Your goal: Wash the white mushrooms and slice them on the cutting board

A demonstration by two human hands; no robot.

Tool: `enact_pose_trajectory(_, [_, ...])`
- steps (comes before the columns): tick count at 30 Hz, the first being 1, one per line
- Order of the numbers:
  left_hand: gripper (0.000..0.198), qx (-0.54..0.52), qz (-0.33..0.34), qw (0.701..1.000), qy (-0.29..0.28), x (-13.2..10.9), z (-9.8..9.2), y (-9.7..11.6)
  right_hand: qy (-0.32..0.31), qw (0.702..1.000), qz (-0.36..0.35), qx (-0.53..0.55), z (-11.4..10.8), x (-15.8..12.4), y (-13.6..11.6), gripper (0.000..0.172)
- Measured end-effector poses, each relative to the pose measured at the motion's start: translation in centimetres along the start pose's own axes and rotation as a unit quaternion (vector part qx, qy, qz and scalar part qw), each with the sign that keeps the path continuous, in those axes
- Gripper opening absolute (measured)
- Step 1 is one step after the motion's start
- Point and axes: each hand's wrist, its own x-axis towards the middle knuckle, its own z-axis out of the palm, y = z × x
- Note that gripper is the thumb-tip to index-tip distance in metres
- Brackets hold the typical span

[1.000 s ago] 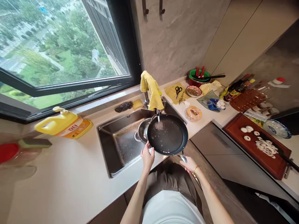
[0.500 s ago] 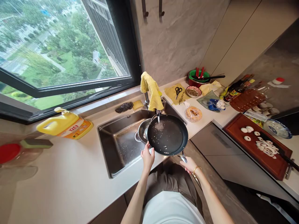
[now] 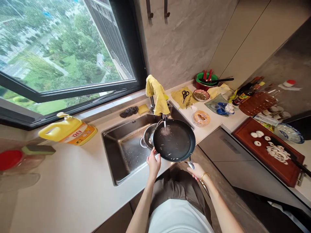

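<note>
A black frying pan [image 3: 178,144] is held over the right side of the steel sink [image 3: 111,155]. My right hand [image 3: 196,170] is wrapped round its metal handle. At the pan's left rim, my left hand [image 3: 153,161] grips the edge, with its fingertips partly hidden. Water runs from the faucet [image 3: 165,117] into the pan, foaming where it lands, and small pale bits lie on the pan's floor. A yellow cloth [image 3: 156,94] drapes over the faucet. Partly under the pan, a metal bowl [image 3: 147,134] sits in the sink.
A yellow detergent jug [image 3: 70,131] lies left of the sink. Behind it are a dark scrubber [image 3: 128,112] and a sponge [image 3: 143,109]. To the right are scissors [image 3: 185,94], a small bowl [image 3: 201,94], and a cutting board [image 3: 257,155] with sliced mushrooms and a knife.
Both hands and the pan stay in nearly the same place. Water keeps running, and the pale bits in the pan have shifted slightly.
</note>
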Motion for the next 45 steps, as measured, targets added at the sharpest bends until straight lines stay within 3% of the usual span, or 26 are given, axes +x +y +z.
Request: enact_pose_trajectory(45, [0.045, -0.013, 0.002, 1.0, -0.003, 0.02, -0.16, 0.15, -0.002, 1.0, 0.001, -0.006, 0.11, 0.39, 0.27, 0.013])
